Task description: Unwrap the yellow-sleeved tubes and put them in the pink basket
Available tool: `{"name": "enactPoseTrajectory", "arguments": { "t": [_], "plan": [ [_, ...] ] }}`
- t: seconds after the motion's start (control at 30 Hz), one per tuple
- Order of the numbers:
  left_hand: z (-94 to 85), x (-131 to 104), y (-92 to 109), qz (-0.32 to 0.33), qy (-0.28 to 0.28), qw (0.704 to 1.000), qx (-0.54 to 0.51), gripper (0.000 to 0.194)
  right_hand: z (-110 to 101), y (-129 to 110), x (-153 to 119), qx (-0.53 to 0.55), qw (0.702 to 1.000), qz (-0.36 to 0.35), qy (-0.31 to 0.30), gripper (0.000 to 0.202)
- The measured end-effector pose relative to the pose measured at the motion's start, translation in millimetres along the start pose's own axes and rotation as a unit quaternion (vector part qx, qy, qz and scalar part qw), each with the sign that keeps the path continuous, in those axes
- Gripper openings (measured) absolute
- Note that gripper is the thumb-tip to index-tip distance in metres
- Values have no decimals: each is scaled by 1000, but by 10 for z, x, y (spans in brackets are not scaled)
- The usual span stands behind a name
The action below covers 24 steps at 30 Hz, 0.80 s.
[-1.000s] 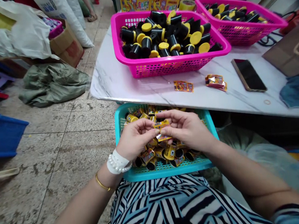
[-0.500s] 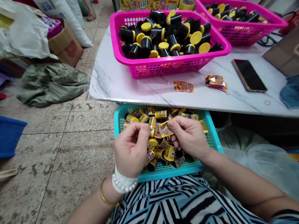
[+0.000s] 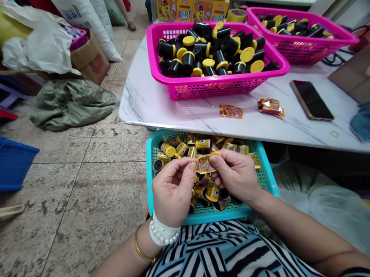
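Observation:
Between my two hands is a small, flat printed label, yellow and orange with coloured print, probably a plastic sleeve. My left hand pinches its left edge with thumb and forefinger. At the other end, the thumb and fingers of my right hand are closed on it. Both hands are over a turquoise basket holding several small black cups with yellow lids and printed yellow wraps. My hands hide part of the basket's contents.
On the marbled table, a pink basket holds unwrapped black cups with yellow lids. A second pink basket stands behind. Nearer lie loose labels, a label stack and a phone. A blue bin stands left.
The label now looks flatter and turned more squarely towards me, with both hands still on it. My view has shifted slightly, so the surroundings sit a little further right and lower.

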<state>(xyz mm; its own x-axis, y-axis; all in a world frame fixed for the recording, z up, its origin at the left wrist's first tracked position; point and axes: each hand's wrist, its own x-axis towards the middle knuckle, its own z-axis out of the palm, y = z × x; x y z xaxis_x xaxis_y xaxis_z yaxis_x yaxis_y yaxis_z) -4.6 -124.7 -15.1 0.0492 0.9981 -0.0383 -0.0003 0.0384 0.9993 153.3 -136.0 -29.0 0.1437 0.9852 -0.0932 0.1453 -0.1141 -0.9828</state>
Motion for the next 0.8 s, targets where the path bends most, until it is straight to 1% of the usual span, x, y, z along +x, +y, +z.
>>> {"name": "enactPoseTrajectory", "arguments": {
  "t": [0.13,0.23,0.3,0.33,0.4,0.47,0.53,0.67,0.8],
  "plan": [
    [-46,4,-7,25,9,999,18,15,2,27,-5,-5,1000,-6,-2,38],
    [-74,20,-26,58,-8,997,41,15,2,53,-1,-26,999,-22,-16,38],
    [-79,35,-47,62,-20,997,30,13,2,68,1,-55,997,-50,-28,37],
    [-77,42,-60,52,-25,998,17,12,1,74,1,-70,995,-64,-32,37],
    [-72,53,-82,11,-30,999,-14,10,0,82,2,-86,992,-85,-32,37],
    [-69,57,-94,-34,-28,998,-45,10,-3,82,3,-88,992,-91,-25,36],
    [-72,55,-90,-59,-23,996,-62,11,-6,71,2,-87,992,-89,-17,36],
    [-91,35,-74,-58,-24,996,-61,11,3,27,-11,-89,992,-93,-11,39],
    [-108,-1,-102,-50,-29,997,-55,12,20,22,-23,-80,992,-92,-8,37]
  ]
}}
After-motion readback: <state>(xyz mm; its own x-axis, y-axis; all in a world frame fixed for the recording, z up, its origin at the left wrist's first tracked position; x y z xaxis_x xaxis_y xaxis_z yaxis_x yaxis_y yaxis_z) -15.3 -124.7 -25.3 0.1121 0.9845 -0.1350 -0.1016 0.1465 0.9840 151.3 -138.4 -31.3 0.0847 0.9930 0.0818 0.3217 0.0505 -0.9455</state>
